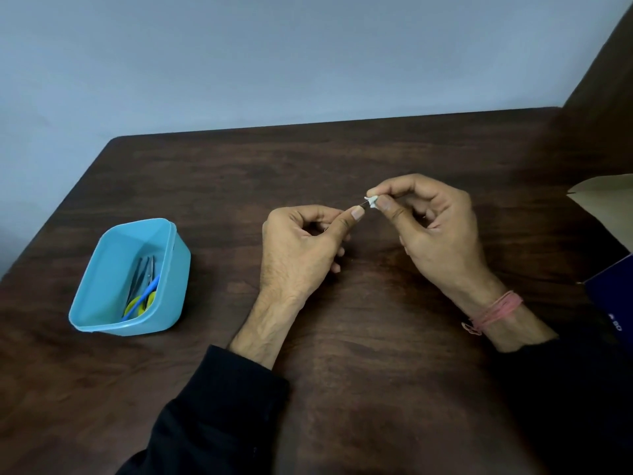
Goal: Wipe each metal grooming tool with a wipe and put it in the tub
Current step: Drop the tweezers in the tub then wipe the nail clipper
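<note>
Near the middle of the frame, over the dark brown wooden table (342,337), left hand (301,248) curled around a thin metal grooming tool (364,202), mostly hidden inside the fist, with only a short dark tip showing past the thumb. Just to the right of it, right hand (442,228) pinching a small crumpled white wipe (372,200) between thumb and forefinger, pressed onto that tip. At the left of the frame, well apart from both hands, the light blue rectangular plastic tub (130,279), already holding several metal tools and a piece with blue and yellow-green plastic handles. At the right edge, partly cut off, a tan cardboard flap (603,200) and a dark blue object (609,296); impossible to tell what these are. Probably in the wiping step, with few or no tools left outside the tub, since none lying on the table. Possible troubles from here: the very small wipe slipping off the tip under too light a pinch; a sharp point pricking the fingertip if pushed too hard; the hidden part of the tool left unwiped unless the grip shifted; the thin tool falling on the table during the long move to the tub, or missing the rim if released too early.
</note>
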`<state>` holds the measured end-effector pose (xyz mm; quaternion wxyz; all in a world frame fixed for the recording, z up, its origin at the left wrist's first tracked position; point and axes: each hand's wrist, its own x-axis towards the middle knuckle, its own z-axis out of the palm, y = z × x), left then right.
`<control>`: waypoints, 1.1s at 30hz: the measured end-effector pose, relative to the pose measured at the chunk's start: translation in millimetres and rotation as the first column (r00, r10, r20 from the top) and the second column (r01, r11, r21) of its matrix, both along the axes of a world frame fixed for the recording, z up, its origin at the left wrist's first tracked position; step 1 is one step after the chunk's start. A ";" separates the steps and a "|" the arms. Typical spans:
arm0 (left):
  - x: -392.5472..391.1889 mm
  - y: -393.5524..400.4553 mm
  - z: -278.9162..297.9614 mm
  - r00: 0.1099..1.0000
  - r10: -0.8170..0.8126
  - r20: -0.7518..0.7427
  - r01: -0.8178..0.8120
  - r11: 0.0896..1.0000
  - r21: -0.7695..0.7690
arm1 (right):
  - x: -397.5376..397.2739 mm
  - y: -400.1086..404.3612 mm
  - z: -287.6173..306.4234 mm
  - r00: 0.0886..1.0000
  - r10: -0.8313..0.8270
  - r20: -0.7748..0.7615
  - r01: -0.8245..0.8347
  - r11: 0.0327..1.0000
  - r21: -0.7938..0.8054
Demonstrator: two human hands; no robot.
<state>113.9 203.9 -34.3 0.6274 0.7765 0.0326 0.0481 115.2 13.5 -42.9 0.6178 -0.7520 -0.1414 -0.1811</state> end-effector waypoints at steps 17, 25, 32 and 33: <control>-1.1 -0.2 0.4 1.000 -0.025 0.005 0.025 0.999 0.034 | 1.5 -0.4 -2.5 0.994 -0.021 -0.104 0.029 0.997 0.075; -1.9 0.8 2.1 0.999 -0.049 0.018 0.049 0.999 0.019 | 6.6 -5.3 -7.1 0.987 0.052 -0.155 -0.049 0.999 0.020; -1.9 0.7 2.3 0.996 -0.085 0.027 0.085 0.996 0.014 | 9.8 -8.0 -7.8 0.973 0.105 -0.204 -0.093 0.993 0.069; -2.0 0.4 2.2 0.996 -0.085 0.027 0.085 0.996 0.012 | 9.8 -8.3 -7.5 0.972 0.118 -0.203 -0.104 0.991 0.082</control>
